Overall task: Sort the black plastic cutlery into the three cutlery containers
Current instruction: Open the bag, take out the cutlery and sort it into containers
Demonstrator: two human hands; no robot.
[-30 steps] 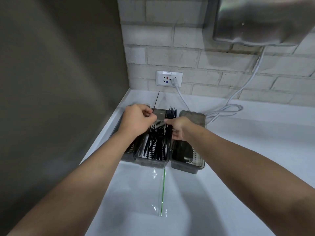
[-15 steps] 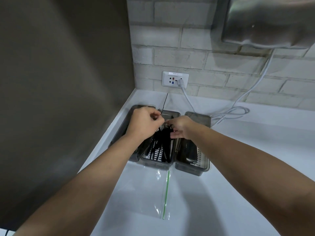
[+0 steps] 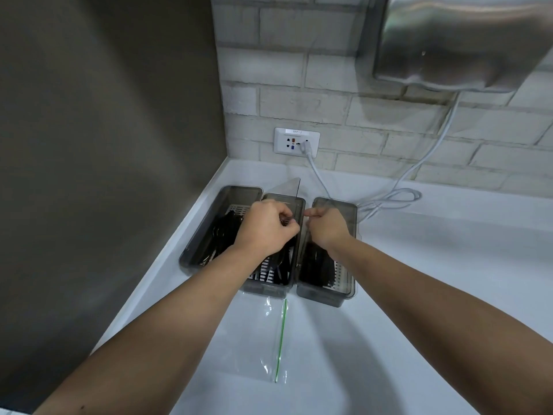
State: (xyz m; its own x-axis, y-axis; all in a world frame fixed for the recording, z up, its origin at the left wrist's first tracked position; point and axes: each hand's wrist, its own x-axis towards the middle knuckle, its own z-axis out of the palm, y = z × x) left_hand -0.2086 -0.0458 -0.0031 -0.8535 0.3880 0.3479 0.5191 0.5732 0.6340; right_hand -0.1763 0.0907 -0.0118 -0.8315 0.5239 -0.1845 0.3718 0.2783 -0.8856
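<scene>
From the head view, our left hand [image 3: 264,227] has closed tighter over the middle container [image 3: 270,284], pinching something dark; a second ago it sat further left. Our right hand [image 3: 327,227] has pulled out of the black cutlery [image 3: 279,265] and now curls by the right container [image 3: 344,290]; we cannot tell what it holds. Sorting looks nearly done. The left container [image 3: 194,254] hugs the counter [image 3: 434,265]'s left edge near the back corner; open room lies right, the plastic bag [image 3: 269,333] in front.
</scene>
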